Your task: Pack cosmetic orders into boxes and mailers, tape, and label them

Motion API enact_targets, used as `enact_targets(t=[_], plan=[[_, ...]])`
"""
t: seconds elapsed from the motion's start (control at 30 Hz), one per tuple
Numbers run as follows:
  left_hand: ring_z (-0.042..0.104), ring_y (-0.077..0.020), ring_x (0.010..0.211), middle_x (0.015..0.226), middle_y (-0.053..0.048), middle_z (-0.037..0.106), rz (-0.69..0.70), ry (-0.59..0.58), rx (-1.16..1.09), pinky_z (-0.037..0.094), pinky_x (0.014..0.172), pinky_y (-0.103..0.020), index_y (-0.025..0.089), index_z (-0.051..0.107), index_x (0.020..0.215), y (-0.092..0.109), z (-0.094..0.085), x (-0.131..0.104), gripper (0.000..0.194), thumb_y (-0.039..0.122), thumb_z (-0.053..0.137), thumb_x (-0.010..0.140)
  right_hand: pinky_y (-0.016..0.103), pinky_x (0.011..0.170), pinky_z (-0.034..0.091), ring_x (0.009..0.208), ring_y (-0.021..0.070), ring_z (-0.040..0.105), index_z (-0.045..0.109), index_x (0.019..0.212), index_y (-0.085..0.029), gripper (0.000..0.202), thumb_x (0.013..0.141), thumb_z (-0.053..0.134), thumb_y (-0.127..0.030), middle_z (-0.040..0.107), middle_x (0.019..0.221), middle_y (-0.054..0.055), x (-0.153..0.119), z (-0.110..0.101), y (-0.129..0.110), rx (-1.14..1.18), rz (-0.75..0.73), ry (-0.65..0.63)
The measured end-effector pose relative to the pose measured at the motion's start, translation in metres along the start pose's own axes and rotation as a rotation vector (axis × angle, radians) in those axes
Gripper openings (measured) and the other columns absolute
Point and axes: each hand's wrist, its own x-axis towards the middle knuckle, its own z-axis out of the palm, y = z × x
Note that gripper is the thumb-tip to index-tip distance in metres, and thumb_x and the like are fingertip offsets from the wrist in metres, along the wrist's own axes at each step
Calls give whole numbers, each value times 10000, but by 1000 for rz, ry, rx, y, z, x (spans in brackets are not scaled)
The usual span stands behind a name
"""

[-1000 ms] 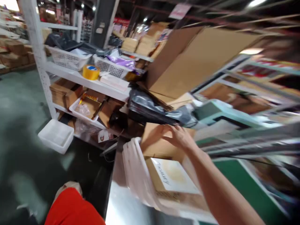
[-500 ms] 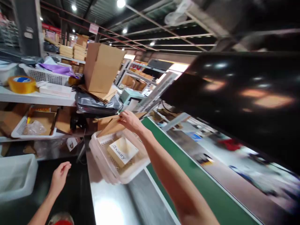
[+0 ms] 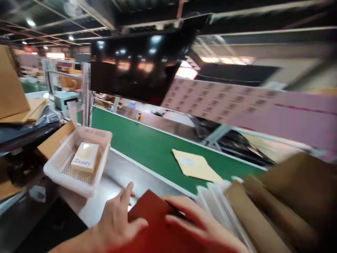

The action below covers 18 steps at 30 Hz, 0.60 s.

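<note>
A flat reddish-brown item [image 3: 154, 225] with a pointed corner lies low in the middle of the view; its kind is unclear and its lower part blurs out of frame. My right hand [image 3: 196, 221] is on its right edge, thumb on the near face and fingers along the upper edge, gripping it. My left hand [image 3: 117, 214] is beside its left edge, fingers stretched and apart, thumb pointing toward the item. Left of the hands, a white perforated basket [image 3: 101, 140] holds a small box [image 3: 85, 156] with "beauty" printed on it.
A green conveyor belt [image 3: 147, 140] runs behind the metal worktop [image 3: 131, 172], with a yellowish padded envelope [image 3: 197, 165] on it. White trays [image 3: 218, 200] and brown cardboard [image 3: 263, 207] stand at right. A dark screen [image 3: 131, 66] hangs above the belt.
The view has swung right. My right hand has left the cardboard behind the basket and now holds the reddish-brown item. My left hand has come up beside it.
</note>
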Motion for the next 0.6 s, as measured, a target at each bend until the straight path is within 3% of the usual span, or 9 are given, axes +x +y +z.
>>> enact_targets(t=[0.07, 0.1, 0.2, 0.3, 0.37, 0.47, 0.53, 0.6], plan=[[759, -306, 923, 1059, -126, 802, -308, -281, -285, 630, 813, -413, 172, 719, 1235, -19, 26, 21, 520, 500, 726, 832, 414, 856, 632, 911, 298, 760, 796, 1153, -339, 365, 838, 742, -517, 817, 1049, 62, -21, 6, 17, 78, 187, -50], [760, -294, 899, 1025, -119, 808, -413, -339, -391, 626, 794, -396, 163, 726, 1183, -29, 36, 29, 499, 518, 715, 833, 438, 912, 613, 959, 311, 756, 789, 1176, -311, 417, 814, 762, -517, 815, 1071, 73, -35, 6, 30, 118, 300, 41], [757, -311, 983, 1095, -139, 799, -549, -353, -529, 610, 868, -414, 156, 694, 1164, -59, 55, 44, 558, 543, 783, 772, 484, 973, 583, 1079, 344, 727, 753, 1223, -252, 648, 646, 884, -516, 793, 1161, 119, -94, 15, 72, 345, 621, 489], [745, -347, 1058, 1149, -153, 784, -601, -416, -488, 598, 929, -481, 180, 661, 1201, -86, 64, 48, 608, 584, 777, 762, 487, 941, 592, 1092, 327, 726, 685, 1290, -238, 714, 680, 853, -570, 741, 1294, 150, -147, 52, 90, 806, 675, 757], [696, -359, 1190, 1262, -166, 740, -525, -396, -362, 550, 1036, -518, 191, 623, 1293, -99, 72, 51, 639, 562, 740, 786, 494, 941, 591, 1115, 324, 721, 671, 1281, -267, 642, 750, 776, -612, 714, 1353, 125, -160, 81, 90, 1062, 610, 880], [427, -372, 1492, 1549, -173, 527, -173, -315, -29, 337, 1240, -556, 197, 555, 1442, -108, 88, 62, 708, 409, 727, 789, 509, 983, 574, 1222, 345, 673, 692, 1224, -309, 541, 779, 725, -614, 655, 1448, 63, -155, 111, 86, 1266, 551, 969], [269, -382, 1568, 1608, -162, 449, 37, -385, 154, 255, 1271, -587, 205, 558, 1467, -108, 97, 72, 691, 345, 702, 806, 526, 998, 556, 1262, 357, 646, 697, 1219, -303, 558, 817, 645, -686, 632, 1471, 71, -145, 120, 84, 1306, 533, 990], [319, -402, 1529, 1511, -181, 534, 108, -520, 266, 307, 1230, -620, 198, 587, 1447, -106, 102, 79, 649, 369, 687, 829, 553, 980, 544, 1246, 371, 649, 692, 1235, -302, 698, 825, 502, -835, 665, 1412, 111, -135, 125, 83, 1279, 531, 1007]])
